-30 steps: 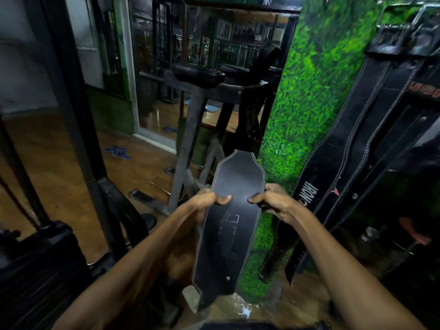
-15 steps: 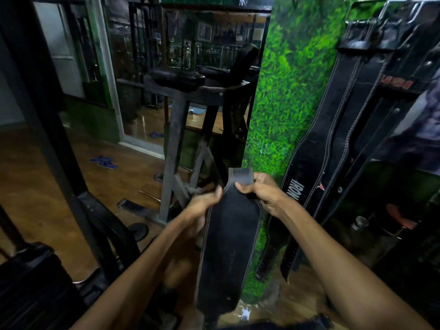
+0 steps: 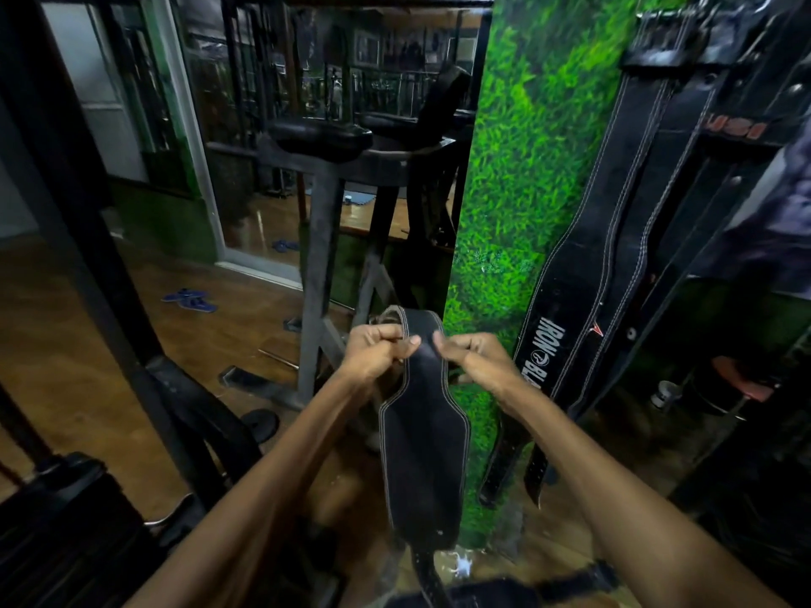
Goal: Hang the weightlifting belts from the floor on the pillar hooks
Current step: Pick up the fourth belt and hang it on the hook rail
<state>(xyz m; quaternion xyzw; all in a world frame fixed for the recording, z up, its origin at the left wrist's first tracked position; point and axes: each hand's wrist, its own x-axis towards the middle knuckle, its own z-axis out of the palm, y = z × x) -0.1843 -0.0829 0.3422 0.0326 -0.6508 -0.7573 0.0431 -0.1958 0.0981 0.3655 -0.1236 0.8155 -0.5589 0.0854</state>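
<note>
Head view, items listed outward from the green pillar [image 3: 518, 177].

1. Belt in hand [image 3: 423, 432]: black leather, pale stitching, held just left of the pillar's foot. Wide back panel hangs below the hands; the perforated tail trails toward the floor. Change: a second ago the hands gripped the wide panel with its broad end standing up; now they are at the narrow strap, and only a short folded end shows above them. Judged: they are working toward the buckle end, the part a hook needs.
2. Left hand [image 3: 377, 348]: fingers curled, thumb pinching the strap's left edge.
3. Right hand [image 3: 471, 357]: fingers curled, thumb pinching the right edge.
4. Hung belts [image 3: 588, 274]: on the pillar's right side, buckles up top; hooks themselves not discernible.
5. Bench frame [image 3: 320, 239]: behind the pillar's left.
6. Blue sandals [image 3: 191, 299]: far left, on the floor.
</note>
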